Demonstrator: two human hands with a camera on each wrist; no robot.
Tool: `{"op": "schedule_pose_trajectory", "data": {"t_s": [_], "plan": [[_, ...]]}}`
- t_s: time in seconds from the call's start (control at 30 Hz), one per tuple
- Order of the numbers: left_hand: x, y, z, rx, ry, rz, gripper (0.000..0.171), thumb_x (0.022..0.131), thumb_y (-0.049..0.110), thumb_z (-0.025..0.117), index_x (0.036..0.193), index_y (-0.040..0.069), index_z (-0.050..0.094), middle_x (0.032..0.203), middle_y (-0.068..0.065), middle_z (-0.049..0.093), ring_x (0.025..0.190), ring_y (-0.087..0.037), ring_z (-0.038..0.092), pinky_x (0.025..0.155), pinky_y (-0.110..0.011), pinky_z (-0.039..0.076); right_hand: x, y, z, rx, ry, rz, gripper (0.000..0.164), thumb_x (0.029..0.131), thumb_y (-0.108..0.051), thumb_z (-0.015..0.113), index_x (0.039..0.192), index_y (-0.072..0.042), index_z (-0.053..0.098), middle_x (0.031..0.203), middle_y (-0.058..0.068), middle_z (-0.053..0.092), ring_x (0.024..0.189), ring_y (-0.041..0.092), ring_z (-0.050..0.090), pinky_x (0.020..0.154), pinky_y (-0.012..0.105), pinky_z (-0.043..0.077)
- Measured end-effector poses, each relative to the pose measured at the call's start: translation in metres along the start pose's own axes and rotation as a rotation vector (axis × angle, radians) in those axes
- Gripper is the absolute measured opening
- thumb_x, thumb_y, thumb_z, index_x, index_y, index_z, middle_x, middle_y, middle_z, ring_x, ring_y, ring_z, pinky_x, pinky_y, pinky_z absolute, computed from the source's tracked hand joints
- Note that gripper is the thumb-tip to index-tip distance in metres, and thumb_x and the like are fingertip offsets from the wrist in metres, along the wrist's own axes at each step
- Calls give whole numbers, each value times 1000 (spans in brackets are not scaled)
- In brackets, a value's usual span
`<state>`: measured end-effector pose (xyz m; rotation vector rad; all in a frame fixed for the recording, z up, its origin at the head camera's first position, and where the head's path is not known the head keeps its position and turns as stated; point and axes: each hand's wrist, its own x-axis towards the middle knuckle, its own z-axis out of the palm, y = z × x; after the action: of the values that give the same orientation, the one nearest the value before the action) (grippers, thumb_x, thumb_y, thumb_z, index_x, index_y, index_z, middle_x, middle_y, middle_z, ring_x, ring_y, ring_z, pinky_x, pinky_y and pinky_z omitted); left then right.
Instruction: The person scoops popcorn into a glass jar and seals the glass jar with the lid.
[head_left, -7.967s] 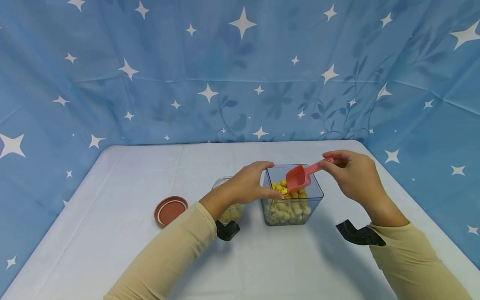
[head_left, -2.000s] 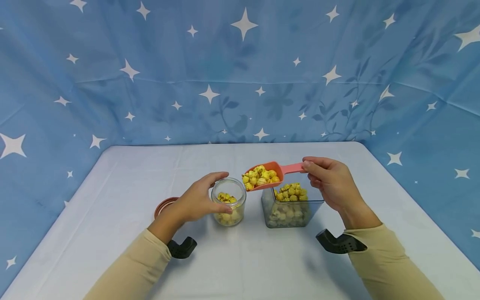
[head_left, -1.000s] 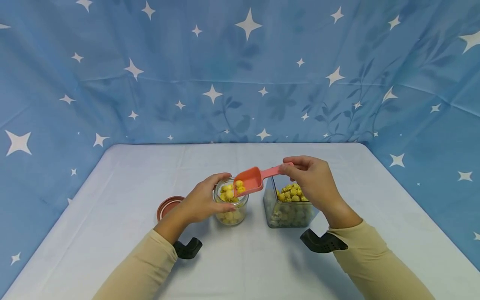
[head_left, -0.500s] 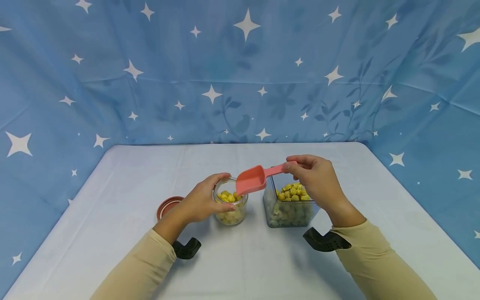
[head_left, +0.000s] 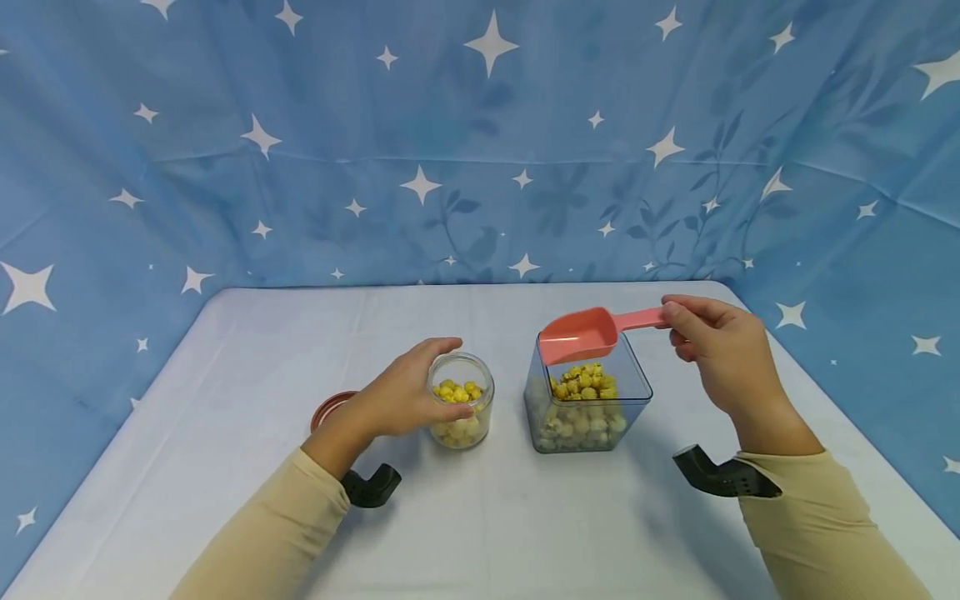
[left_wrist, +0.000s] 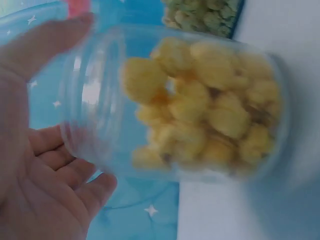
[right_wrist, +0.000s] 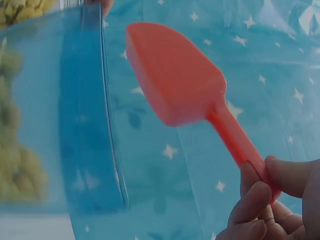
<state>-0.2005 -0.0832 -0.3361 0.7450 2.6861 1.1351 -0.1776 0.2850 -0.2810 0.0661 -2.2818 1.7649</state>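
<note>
My left hand (head_left: 401,396) holds a round glass jar (head_left: 485,414) near its mouth, thumb on the near side and fingers round the far side. Yellow popcorn (head_left: 457,392) partly fills the jar, as its clear wall shows in the left wrist view. The right hand (head_left: 723,354) pinches the handle end of a coral-pink scoop (head_left: 581,335). That scoop is over a square clear container (head_left: 534,400), and its bowl looks bare in both the head and right wrist views. More popcorn (head_left: 583,385) lies inside the container, below the rim.
A reddish-brown round lid (head_left: 324,408) lies left of the jar, half hidden behind the left hand. The white-covered table (head_left: 480,533) carries everything. Behind it hangs a blue curtain (head_left: 360,133) with white stars.
Popcorn went from the scoop into the jar. Since then the right hand has carried the bare scoop right, from the jar to above the container. The left hand has stayed at the jar.
</note>
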Motion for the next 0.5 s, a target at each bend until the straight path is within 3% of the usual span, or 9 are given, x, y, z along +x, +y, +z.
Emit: {"op": "schedule_pose_trajectory", "data": {"t_s": [0.13, 0.27, 0.33, 0.5], "plan": [[5, 12, -5, 16, -1, 35, 91, 82, 41, 82, 154, 9, 36, 156, -6, 37, 144, -26, 32, 113, -51, 32, 3, 8, -18, 87, 3, -12, 16, 99, -15, 65, 100, -28, 75, 82, -3, 62, 71, 12, 51, 60, 16, 47], [16, 30, -5, 6, -21, 64, 92, 83, 41, 81, 156, 10, 34, 158, -5, 34, 145, -24, 31, 113, -50, 33, 6, 11, -28, -47, -8, -12, 14, 100, -19, 64, 105, -28, 73, 83, -4, 63, 72, 12, 52, 61, 17, 46], [22, 40, -2, 3, -38, 81, 91, 84, 41, 81, 156, 10, 34, 158, -6, 34, 144, -24, 32, 113, -49, 33, 7, 10, -31, -178, -14, -8, 18, 102, -24, 62, 116, -19, 71, 84, -6, 62, 73, 11, 53, 61, 17, 47], [40, 58, 10, 36, -93, 105, 92, 85, 42, 80, 156, 9, 33, 158, -7, 34, 143, -24, 33, 113, -46, 33, 7, 5, -28, -443, -42, -33, 48, 103, -34, 58, 132, 4, 61, 86, -3, 63, 77, 15, 53, 60, 20, 47]]}}
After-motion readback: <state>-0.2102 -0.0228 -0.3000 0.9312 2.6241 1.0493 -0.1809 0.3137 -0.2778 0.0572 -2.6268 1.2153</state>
